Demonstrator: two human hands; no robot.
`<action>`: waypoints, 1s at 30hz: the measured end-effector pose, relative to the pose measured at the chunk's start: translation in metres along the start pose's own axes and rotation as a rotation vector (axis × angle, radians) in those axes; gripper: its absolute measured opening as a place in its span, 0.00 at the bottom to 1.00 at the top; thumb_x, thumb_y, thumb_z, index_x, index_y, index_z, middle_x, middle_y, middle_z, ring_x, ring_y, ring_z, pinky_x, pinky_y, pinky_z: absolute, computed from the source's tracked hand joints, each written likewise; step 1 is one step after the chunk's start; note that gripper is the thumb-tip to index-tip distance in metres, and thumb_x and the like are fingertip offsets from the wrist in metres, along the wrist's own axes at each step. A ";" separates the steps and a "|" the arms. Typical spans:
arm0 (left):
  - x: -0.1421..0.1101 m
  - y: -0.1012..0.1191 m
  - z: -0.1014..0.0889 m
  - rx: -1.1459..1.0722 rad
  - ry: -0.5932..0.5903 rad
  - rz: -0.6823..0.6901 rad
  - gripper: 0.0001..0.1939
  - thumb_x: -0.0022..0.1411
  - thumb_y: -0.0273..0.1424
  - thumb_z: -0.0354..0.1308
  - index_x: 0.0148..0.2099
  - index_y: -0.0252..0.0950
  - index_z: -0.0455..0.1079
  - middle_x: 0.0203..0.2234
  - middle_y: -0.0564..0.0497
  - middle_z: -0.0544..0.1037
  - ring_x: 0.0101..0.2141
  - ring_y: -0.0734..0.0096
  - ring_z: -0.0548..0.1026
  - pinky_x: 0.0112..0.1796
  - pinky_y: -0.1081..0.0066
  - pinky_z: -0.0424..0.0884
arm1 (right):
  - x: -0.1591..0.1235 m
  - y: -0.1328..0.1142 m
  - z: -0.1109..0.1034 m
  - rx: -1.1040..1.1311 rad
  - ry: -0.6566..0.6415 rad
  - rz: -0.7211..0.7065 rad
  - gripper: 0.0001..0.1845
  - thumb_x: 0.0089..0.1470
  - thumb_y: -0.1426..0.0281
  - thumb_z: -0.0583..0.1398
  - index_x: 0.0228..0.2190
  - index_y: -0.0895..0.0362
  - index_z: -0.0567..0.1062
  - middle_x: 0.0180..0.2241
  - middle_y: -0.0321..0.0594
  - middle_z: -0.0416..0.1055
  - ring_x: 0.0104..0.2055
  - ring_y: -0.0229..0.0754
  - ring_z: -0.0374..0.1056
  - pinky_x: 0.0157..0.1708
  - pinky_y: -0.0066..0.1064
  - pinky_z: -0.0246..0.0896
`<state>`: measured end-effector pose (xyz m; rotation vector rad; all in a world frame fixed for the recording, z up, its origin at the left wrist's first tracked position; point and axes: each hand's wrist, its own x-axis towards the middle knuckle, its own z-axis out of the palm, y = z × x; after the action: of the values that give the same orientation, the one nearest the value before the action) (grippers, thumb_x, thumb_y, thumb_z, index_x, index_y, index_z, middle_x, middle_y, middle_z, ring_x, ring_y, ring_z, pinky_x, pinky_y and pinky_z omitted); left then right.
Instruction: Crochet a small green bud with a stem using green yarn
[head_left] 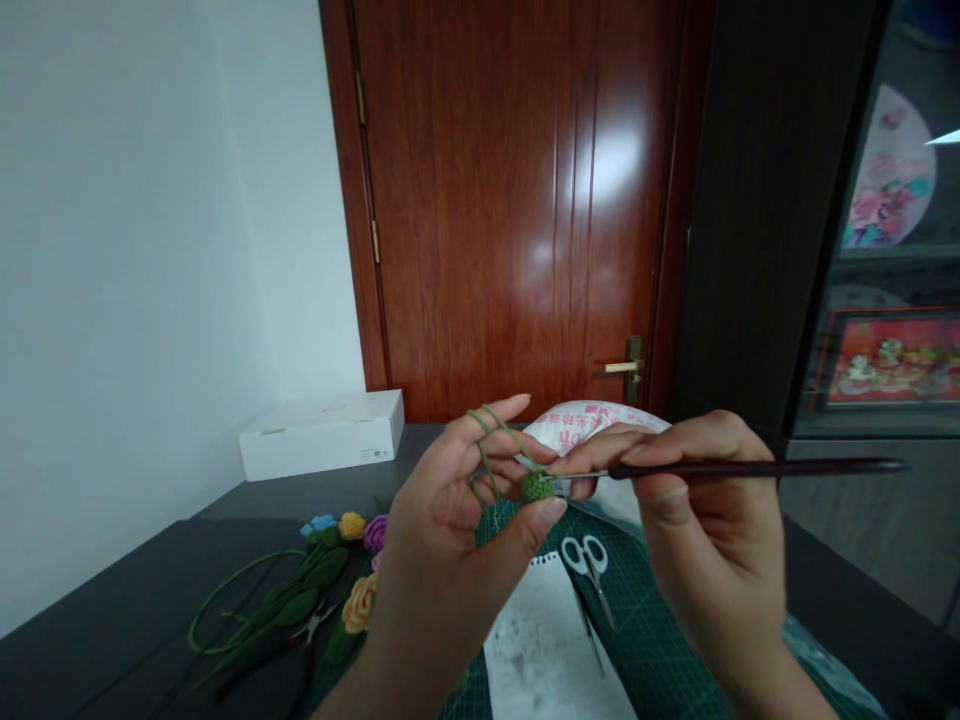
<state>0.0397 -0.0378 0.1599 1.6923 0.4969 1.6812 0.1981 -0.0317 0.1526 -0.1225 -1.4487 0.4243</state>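
Note:
Between the thumb and fingers of my left hand (450,510) is a small round green crochet piece (537,487). Green yarn (487,455) loops around the raised fingers of that hand and runs down to the piece. My right hand (712,520) grips a crochet hook (720,468) with a dark handle, held level between thumb and fingers. The hook's thin metal tip meets the top right of the green piece; whether it is through a stitch I cannot tell. Both hands are raised above the table, fingertips close together.
Below the hands, white scissors (589,565) and a written notepad sheet (544,640) lie on a green cutting mat (667,640). Crocheted flowers with green stems (281,590) and pliers (300,645) are at left. Behind stand a white box (322,437) and a printed plastic bag (600,415).

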 end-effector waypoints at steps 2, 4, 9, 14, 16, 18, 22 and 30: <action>0.000 -0.001 0.000 -0.004 0.001 0.014 0.27 0.57 0.21 0.70 0.58 0.41 0.72 0.37 0.54 0.81 0.37 0.74 0.81 0.41 0.77 0.77 | -0.001 -0.001 -0.001 -0.031 -0.003 -0.012 0.01 0.67 0.70 0.59 0.40 0.53 0.72 0.38 0.41 0.82 0.38 0.45 0.78 0.36 0.40 0.73; 0.000 -0.001 0.002 0.001 0.032 0.011 0.27 0.56 0.21 0.71 0.56 0.41 0.73 0.34 0.55 0.79 0.35 0.75 0.81 0.39 0.78 0.78 | -0.001 -0.001 -0.001 -0.044 -0.015 -0.029 0.02 0.67 0.71 0.60 0.40 0.53 0.73 0.38 0.41 0.82 0.39 0.46 0.78 0.36 0.39 0.74; 0.001 0.002 0.005 0.072 0.101 -0.006 0.26 0.52 0.20 0.73 0.53 0.39 0.75 0.31 0.56 0.78 0.34 0.75 0.80 0.38 0.79 0.79 | -0.001 -0.002 -0.001 -0.047 -0.043 -0.056 0.04 0.66 0.74 0.59 0.41 0.54 0.73 0.39 0.42 0.82 0.41 0.46 0.79 0.36 0.39 0.76; 0.000 0.003 0.006 0.125 0.136 0.014 0.25 0.50 0.21 0.73 0.51 0.39 0.76 0.29 0.57 0.77 0.32 0.75 0.80 0.36 0.80 0.79 | 0.000 -0.003 -0.002 -0.087 -0.064 -0.068 0.04 0.66 0.74 0.59 0.41 0.54 0.73 0.39 0.41 0.81 0.42 0.47 0.79 0.38 0.39 0.76; 0.000 0.003 0.006 0.142 0.156 0.025 0.25 0.50 0.21 0.74 0.51 0.38 0.76 0.28 0.57 0.76 0.32 0.75 0.80 0.35 0.80 0.79 | -0.001 -0.003 -0.004 -0.118 -0.072 -0.081 0.05 0.66 0.75 0.59 0.42 0.54 0.73 0.39 0.40 0.81 0.42 0.46 0.79 0.39 0.40 0.76; 0.001 0.004 0.007 0.166 0.172 0.032 0.26 0.48 0.21 0.74 0.50 0.38 0.76 0.28 0.58 0.76 0.32 0.75 0.80 0.35 0.80 0.80 | -0.001 -0.003 -0.004 -0.156 -0.080 -0.095 0.06 0.65 0.76 0.59 0.42 0.54 0.73 0.39 0.40 0.80 0.42 0.46 0.79 0.40 0.41 0.76; 0.000 0.003 0.008 0.225 0.210 0.061 0.25 0.49 0.19 0.73 0.49 0.39 0.76 0.30 0.57 0.76 0.33 0.73 0.81 0.36 0.79 0.80 | -0.003 -0.005 -0.005 -0.206 -0.090 -0.104 0.07 0.64 0.77 0.59 0.42 0.54 0.73 0.39 0.40 0.80 0.42 0.47 0.79 0.41 0.43 0.76; -0.006 0.002 0.008 0.349 0.276 0.114 0.25 0.51 0.20 0.72 0.50 0.43 0.76 0.33 0.56 0.78 0.33 0.74 0.81 0.38 0.77 0.80 | -0.007 -0.001 -0.001 -0.223 -0.091 -0.162 0.11 0.62 0.79 0.61 0.44 0.54 0.73 0.41 0.41 0.82 0.45 0.48 0.79 0.43 0.46 0.77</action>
<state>0.0464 -0.0450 0.1571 1.7615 0.8810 2.0165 0.1985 -0.0345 0.1462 -0.1649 -1.5804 0.1359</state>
